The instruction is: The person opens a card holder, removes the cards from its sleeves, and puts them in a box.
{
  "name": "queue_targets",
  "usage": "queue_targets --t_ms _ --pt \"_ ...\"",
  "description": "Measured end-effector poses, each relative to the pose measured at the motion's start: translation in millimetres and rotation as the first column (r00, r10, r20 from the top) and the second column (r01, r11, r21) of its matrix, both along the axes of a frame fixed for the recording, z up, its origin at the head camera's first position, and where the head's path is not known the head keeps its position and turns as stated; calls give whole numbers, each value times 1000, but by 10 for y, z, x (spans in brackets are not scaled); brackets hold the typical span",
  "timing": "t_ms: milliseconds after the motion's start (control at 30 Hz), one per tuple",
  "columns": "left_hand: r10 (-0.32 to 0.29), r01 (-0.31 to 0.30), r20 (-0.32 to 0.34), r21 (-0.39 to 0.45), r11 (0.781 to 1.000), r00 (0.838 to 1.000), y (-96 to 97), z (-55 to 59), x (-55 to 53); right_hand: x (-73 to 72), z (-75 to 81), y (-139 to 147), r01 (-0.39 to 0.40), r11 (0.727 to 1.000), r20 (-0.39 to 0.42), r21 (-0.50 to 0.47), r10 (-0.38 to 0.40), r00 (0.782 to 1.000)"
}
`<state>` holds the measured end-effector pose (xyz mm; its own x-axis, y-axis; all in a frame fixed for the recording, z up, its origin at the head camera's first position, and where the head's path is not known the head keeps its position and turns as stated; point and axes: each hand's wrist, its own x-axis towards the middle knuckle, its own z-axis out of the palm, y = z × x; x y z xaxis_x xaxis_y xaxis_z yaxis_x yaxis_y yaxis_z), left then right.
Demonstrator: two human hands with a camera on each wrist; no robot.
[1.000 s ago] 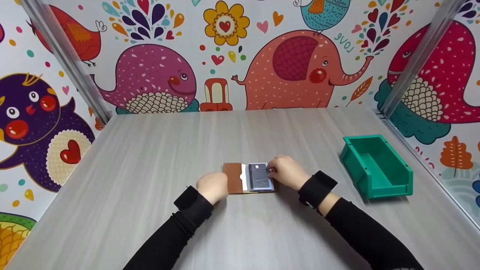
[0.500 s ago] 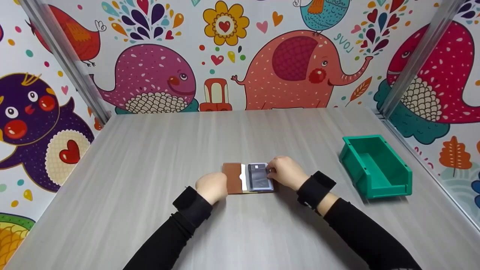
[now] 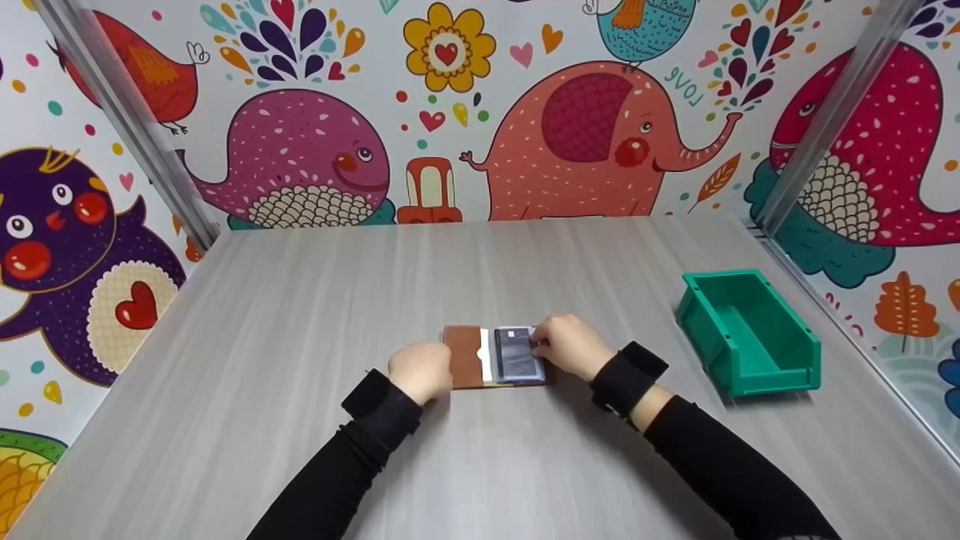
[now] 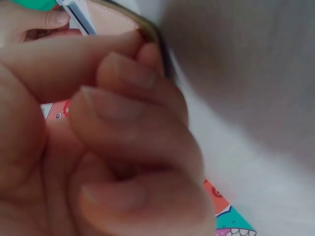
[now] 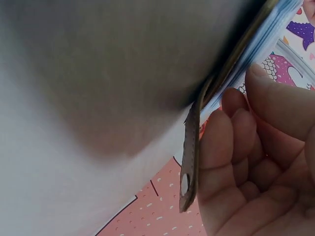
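A brown card holder (image 3: pixel 463 356) lies spread open on the table between my hands, with a white insert (image 3: pixel 487 358) near its fold. On its right half are clear sleeves with a dark grey card (image 3: pixel 516 358) on top. My left hand (image 3: pixel 420 371) pinches the cover's left edge between thumb and forefinger; its other fingers curl in, as the left wrist view shows. My right hand (image 3: pixel 574 346) pinches the right edge of the sleeves, thumb on top. Beside its fingers, a strap with a metal snap (image 5: pixel 185 184) sticks out from the holder.
A green plastic bin (image 3: pixel 705 334) stands at the right of the grey wood-grain table (image 3: pixel 322 300). Walls printed with cartoon animals (image 3: pixel 585 150) rise behind and at both sides, with metal posts (image 3: pixel 832 127) at the corners. Black bands (image 3: pixel 382 405) wrap both wrists.
The head view has shifted very slightly, moving everything a little to the left in the picture. Both hands keep the same hold on the card holder and its sleeves.
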<state>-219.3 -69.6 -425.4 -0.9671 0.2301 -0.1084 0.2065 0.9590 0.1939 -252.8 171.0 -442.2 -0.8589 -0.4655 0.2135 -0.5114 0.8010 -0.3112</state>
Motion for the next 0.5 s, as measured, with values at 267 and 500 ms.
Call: queue_targets --t_ms 267,500 --pt "-40 47 -91 76 996 995 131 40 -29 3 -1 -12 7 1000 0 1 -7 1000" --pt "-78 112 -170 199 974 982 309 22 -87 12 2 -15 16 1000 9 5 -16 1000"
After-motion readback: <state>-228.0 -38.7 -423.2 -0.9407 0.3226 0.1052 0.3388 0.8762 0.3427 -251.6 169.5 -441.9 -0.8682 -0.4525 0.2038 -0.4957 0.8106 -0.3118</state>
